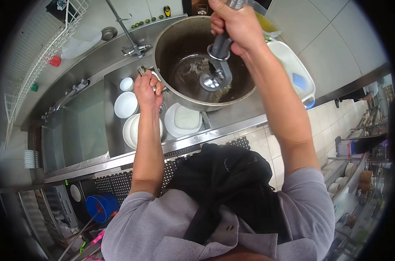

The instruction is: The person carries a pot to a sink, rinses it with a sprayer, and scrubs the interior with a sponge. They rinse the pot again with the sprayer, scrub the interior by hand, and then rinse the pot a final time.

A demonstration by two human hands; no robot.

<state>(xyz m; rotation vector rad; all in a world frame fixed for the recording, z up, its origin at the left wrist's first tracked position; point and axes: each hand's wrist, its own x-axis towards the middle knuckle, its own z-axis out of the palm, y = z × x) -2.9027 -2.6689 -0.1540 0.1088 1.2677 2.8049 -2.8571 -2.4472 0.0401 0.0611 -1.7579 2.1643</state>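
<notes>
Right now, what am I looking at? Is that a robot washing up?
No robot here! Those are a person's own two arms. There's just one picture, from a camera worn on their head, looking forward and down. The right hand holds a water sprayer with its head inside a big metal pot. The left hand is curled beside the pot's rim, but I can't tell exactly what it holds. In the sink are white bowls and a plate with a squarish white dish on it.

I see passage over the basin [83, 126] left of the bowls [126, 105]; the pot [186, 101] and faucet [137, 51] obstruct movement farther right.
</notes>
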